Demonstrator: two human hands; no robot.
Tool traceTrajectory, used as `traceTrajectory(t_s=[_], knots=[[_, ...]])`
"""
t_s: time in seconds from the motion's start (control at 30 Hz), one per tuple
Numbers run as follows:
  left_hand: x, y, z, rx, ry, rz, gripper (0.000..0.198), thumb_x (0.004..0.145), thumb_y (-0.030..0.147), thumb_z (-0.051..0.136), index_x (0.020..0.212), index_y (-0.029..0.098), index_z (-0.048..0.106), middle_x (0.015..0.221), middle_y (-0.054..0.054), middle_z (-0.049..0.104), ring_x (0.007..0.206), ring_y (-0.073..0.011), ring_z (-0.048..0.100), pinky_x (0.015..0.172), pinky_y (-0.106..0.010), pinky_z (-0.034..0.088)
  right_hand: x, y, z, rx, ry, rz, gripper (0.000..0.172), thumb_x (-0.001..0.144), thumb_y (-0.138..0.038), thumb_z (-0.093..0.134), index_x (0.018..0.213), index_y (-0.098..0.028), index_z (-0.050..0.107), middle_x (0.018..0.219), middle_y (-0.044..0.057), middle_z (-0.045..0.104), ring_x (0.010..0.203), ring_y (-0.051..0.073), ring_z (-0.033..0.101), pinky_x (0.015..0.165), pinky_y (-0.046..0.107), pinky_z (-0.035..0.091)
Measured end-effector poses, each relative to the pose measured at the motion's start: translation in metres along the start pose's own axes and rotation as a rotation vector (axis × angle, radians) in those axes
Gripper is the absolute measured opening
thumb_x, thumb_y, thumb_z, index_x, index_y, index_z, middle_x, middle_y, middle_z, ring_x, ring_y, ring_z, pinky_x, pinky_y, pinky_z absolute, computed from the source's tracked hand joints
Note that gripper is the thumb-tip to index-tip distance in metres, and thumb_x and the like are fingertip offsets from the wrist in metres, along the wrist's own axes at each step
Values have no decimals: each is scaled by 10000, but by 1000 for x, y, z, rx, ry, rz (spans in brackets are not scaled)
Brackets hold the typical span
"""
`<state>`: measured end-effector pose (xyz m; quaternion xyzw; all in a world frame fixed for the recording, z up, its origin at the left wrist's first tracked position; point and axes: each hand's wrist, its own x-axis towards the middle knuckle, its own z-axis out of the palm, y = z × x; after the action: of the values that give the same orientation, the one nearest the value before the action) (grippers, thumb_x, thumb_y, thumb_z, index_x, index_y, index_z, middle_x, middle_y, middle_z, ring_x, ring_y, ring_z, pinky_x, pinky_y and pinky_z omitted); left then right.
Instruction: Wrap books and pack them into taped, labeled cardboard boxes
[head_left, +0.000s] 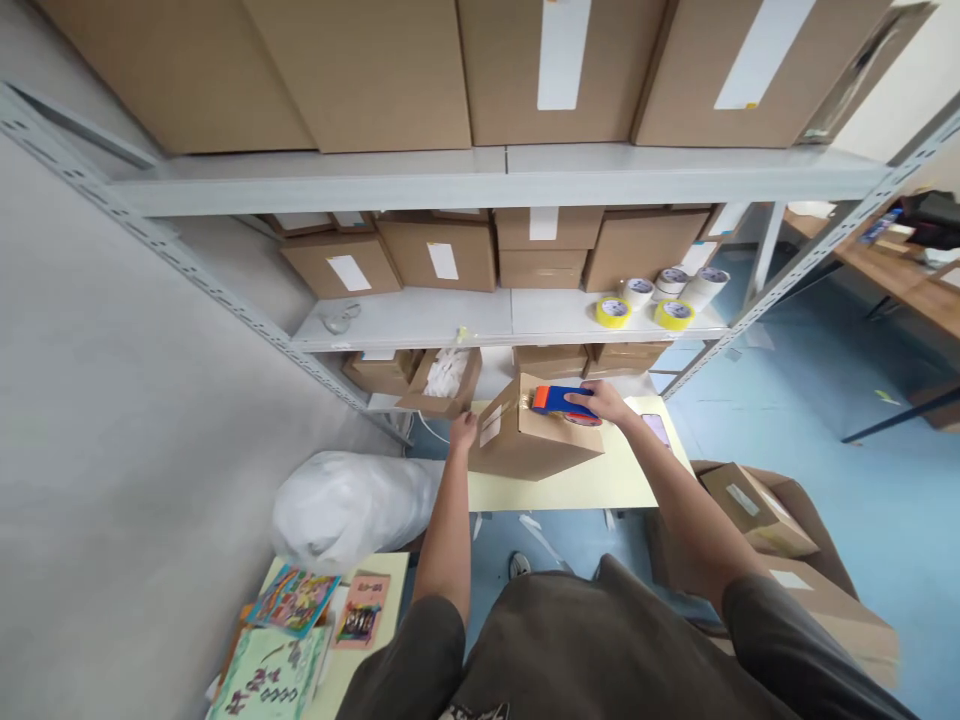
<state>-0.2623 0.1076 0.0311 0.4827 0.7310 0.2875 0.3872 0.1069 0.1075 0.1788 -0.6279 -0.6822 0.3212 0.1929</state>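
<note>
A cardboard box (551,452) stands on the pale yellow tabletop (630,485), with a white label on its left face and clear tape near its top edge. My right hand (600,402) grips a blue and orange tape dispenser (561,400), which rests against the top of the box. The dispenser's tape roll shows below its body. At the box's left edge, my left hand (463,432) is curled against the cardboard and holds it; the fingertips are partly hidden.
A metal shelf (420,315) full of boxes rises beyond the table. Tape rolls (613,312) sit on it. An open box (446,385) holds white material. A phone (656,430) lies right of the box. Bubble wrap (337,510) stands left; a large carton (802,560) with boxes, right.
</note>
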Motion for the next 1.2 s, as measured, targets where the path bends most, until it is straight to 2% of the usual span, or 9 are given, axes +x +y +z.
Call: traceTrajectory(t_s=[0.13, 0.3, 0.4, 0.5, 0.7, 0.9, 1.03, 1.13, 1.2], knots=[[-6, 24, -10, -134, -14, 130, 624, 1000, 712, 532, 1065, 158, 815, 1168, -173, 804, 1235, -363, 687, 999, -364, 497, 25, -46, 31, -137, -85, -84, 613, 865, -806, 600, 649, -232, 612, 632, 8, 581, 652, 183, 549, 602, 293, 384], [-17, 34, -10, -66, 17, 122, 591, 1052, 645, 479, 1180, 160, 791, 1269, -197, 775, 1307, -373, 656, 1066, -392, 472, 39, -86, 66, -252, -161, -106, 578, 909, -771, 613, 791, -219, 739, 782, 73, 725, 780, 232, 674, 647, 289, 408], [-25, 29, -1, -64, 25, 113, 541, 1083, 567, 450, 1128, 156, 798, 1240, -194, 784, 1269, -366, 678, 1052, -391, 489, 38, -95, 71, -322, -178, -91, 563, 902, -760, 656, 895, -211, 782, 884, 119, 776, 876, 270, 720, 671, 294, 415], [-37, 30, 23, -56, 1, 104, 504, 1109, 462, 399, 1105, 152, 796, 1210, -181, 794, 1243, -340, 692, 1045, -383, 504, 33, -86, 60, -371, -219, -78, 534, 907, -725, 686, 963, -205, 795, 943, 136, 795, 939, 286, 738, 686, 290, 424], [-62, 69, 92, 53, 13, 33, 526, 1130, 439, 306, 1243, 193, 757, 1339, -150, 757, 1288, -304, 676, 1075, -385, 501, 17, -31, 15, -429, -221, -51, 420, 948, -612, 678, 950, -208, 794, 1030, 116, 807, 967, 262, 737, 694, 278, 418], [-76, 104, 155, 150, -23, 30, 621, 1126, 533, 254, 1267, 196, 756, 1332, -166, 758, 1283, -328, 682, 1048, -391, 507, -8, 33, -39, -318, -200, 3, 515, 889, -727, 687, 851, -218, 751, 888, 87, 780, 802, 236, 688, 650, 287, 393], [-76, 107, 171, 172, -2, 36, 621, 1122, 523, 262, 1289, 177, 750, 1347, -183, 747, 1283, -347, 674, 1041, -401, 502, -47, 126, -102, -197, -100, 33, 598, 844, -799, 646, 728, -213, 675, 719, 43, 691, 678, 186, 576, 638, 290, 369], [-73, 103, 173, 161, 13, 47, 616, 1118, 527, 276, 1272, 174, 757, 1351, -187, 743, 1287, -355, 668, 1051, -407, 495, -87, 210, -156, -148, -56, 111, 643, 789, -838, 636, 609, -226, 559, 598, 7, 575, 622, 164, 493, 609, 297, 343], [-70, 99, 172, 152, 18, 46, 619, 1112, 551, 289, 1252, 180, 765, 1344, -189, 746, 1295, -363, 663, 1057, -411, 493, -106, 249, -179, -73, -62, 164, 654, 745, -857, 655, 597, -233, 529, 567, -11, 531, 602, 158, 466, 597, 296, 348]])
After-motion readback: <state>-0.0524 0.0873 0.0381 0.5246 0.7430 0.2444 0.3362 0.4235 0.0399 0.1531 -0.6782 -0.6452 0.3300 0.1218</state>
